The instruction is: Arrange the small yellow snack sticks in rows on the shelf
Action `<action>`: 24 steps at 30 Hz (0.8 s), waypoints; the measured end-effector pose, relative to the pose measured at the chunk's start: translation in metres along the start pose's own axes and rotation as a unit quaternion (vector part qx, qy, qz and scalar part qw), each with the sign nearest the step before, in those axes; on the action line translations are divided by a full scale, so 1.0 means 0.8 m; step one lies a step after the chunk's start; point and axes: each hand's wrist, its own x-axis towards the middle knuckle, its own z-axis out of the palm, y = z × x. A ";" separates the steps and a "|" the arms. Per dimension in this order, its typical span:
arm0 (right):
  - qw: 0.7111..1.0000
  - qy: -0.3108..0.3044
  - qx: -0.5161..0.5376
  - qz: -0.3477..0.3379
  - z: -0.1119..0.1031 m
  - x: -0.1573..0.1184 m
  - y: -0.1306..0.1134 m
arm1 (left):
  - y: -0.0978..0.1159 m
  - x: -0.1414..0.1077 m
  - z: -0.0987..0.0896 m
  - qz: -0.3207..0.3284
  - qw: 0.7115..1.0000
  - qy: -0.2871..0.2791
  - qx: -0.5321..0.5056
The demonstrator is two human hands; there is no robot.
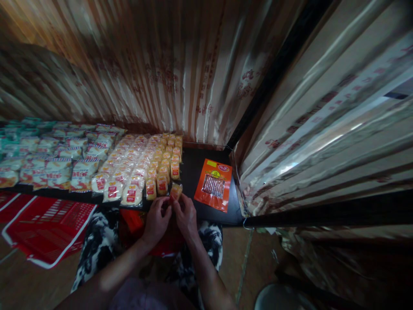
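A small wrapped snack cake (176, 191) in clear plastic is pinched between my two hands at the front edge of the black shelf (190, 172). My left hand (158, 218) holds its lower left side with thumb and fingers closed. On its right side, my right hand (185, 214) grips it with bent fingers. Rows of similar yellow wrapped cakes (162, 184) stand just left of it, and paler round wrapped cakes (131, 194) with red labels lie farther left. To the right, an orange snack packet (213, 185) lies flat on the shelf.
Blue-and-white snack bags (84, 174) and green packs (9, 146) fill the shelf's left end. Red shopping baskets (51, 228) with white handles stand below. Printed plastic sheeting (161, 73) hangs behind, and a dark frame post (271, 77) rises at the right corner.
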 end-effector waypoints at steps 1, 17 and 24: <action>1.000 0.006 -0.013 -0.013 -0.001 0.002 0.000 | 0.000 0.001 0.000 0.005 1.000 -0.004 0.002; 0.982 0.057 -0.144 -0.107 0.018 0.046 0.016 | -0.009 0.029 0.018 0.053 0.998 0.005 0.044; 0.980 0.060 -0.158 -0.104 0.028 0.061 0.015 | -0.011 0.038 0.019 0.098 0.992 0.012 0.080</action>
